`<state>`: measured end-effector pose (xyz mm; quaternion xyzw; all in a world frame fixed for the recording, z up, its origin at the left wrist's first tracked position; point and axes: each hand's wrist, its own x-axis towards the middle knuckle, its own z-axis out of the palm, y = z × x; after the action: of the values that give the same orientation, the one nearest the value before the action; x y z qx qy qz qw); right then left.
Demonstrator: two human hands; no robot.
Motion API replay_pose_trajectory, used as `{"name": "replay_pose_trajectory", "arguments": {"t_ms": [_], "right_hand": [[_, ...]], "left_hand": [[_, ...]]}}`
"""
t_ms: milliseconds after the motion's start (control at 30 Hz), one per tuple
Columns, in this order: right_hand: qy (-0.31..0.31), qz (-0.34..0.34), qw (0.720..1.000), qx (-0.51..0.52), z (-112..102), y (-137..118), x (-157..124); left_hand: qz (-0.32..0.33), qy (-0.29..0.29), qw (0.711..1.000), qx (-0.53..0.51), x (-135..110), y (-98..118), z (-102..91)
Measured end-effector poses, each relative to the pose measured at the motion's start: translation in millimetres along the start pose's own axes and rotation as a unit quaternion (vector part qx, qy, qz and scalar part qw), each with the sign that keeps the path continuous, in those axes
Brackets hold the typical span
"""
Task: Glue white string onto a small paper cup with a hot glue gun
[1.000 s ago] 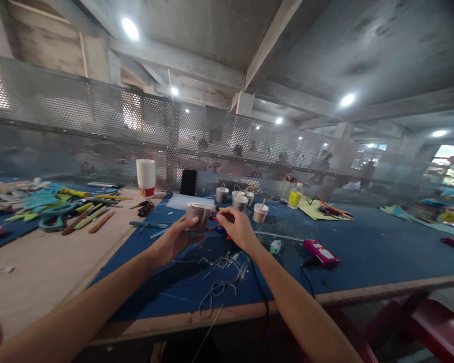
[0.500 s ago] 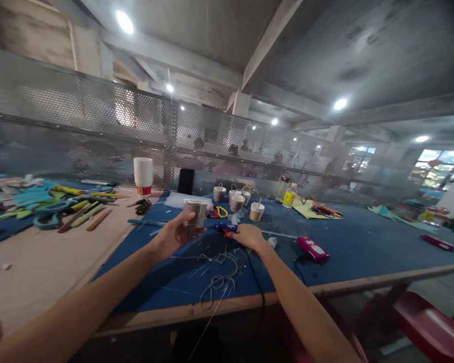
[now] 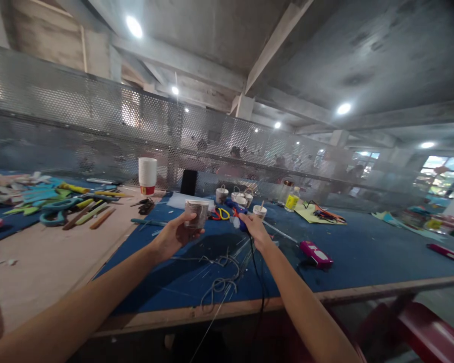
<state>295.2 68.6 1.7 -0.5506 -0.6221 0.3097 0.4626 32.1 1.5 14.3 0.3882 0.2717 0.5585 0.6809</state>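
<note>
My left hand (image 3: 174,234) is closed round a small paper cup wrapped in brownish material (image 3: 196,213), held up above the blue mat (image 3: 348,252). My right hand (image 3: 252,226) grips a blue glue gun (image 3: 236,212), lifted off the mat with its nozzle pointing left toward the cup. The gun's black cord (image 3: 256,272) hangs down over the table's front edge. Loose pale strands (image 3: 221,275) lie on the mat under my hands.
Several small wrapped cups (image 3: 240,197) stand behind my hands, beside yellow-handled scissors (image 3: 221,214). A stack of white paper cups (image 3: 147,176) and coloured foam pieces (image 3: 60,204) lie left. A pink box (image 3: 316,253) lies right. A mesh screen (image 3: 98,131) backs the table.
My right hand went down to the mat, took hold of the glue gun and has lifted it toward the cup. My left hand kept the cup held up.
</note>
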Motion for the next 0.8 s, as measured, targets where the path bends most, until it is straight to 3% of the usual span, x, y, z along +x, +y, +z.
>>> {"name": "replay_pose_trajectory", "arguments": {"t_ms": [100,200,300,467,600,800], "right_hand": [[-0.029,0.021,0.968,0.250,3,-8,-6],[-0.067,0.020,0.937,0.342,5,-18,-16],[-0.089,-0.034,0.936,0.339,7,-28,-27],[-0.064,-0.158,0.954,0.247,6,-44,-44],[-0.058,-0.171,0.956,0.230,5,-50,-50],[-0.098,-0.151,0.957,0.227,5,-48,-50]], "left_hand": [[-0.001,0.011,1.000,0.001,1,0,-1.1],[-0.004,0.022,1.000,-0.004,3,0,-2.8],[-0.007,0.026,0.999,-0.018,5,-1,-5.5],[-0.009,0.028,0.999,-0.023,8,-3,-7.4],[-0.005,0.027,1.000,-0.007,7,-3,-4.6],[-0.004,0.012,1.000,0.000,6,-3,-2.3]]}}
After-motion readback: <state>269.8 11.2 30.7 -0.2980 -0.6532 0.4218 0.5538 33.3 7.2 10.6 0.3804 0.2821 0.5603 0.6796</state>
